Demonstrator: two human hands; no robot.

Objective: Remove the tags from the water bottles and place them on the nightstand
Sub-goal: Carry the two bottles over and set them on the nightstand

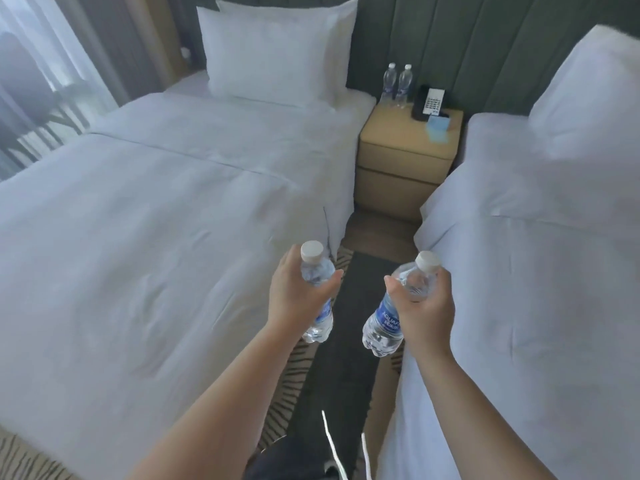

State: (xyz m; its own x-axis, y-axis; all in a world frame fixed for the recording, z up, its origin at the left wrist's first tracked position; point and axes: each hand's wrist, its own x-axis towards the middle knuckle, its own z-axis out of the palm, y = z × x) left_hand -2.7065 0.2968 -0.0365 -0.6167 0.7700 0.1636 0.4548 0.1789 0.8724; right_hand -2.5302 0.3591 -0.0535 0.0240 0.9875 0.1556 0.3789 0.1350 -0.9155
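Note:
My left hand (294, 292) grips a clear water bottle (318, 320) with a white cap and a blue label just below its neck. My right hand (427, 306) grips a second such bottle (382, 327), tilted with its cap to the upper right. Both bottles hang over the aisle between two beds. No tag shows on either bottle. The tan nightstand (398, 147) stands at the far end of the aisle, well beyond both hands. Two more water bottles (398, 83) stand upright at its back left corner.
A black telephone (429, 102) and a small blue card (439, 124) sit on the nightstand's back right. White beds flank the aisle, the left bed (156, 220) and the right bed (536, 254). A dark striped carpet (339, 358) runs between them.

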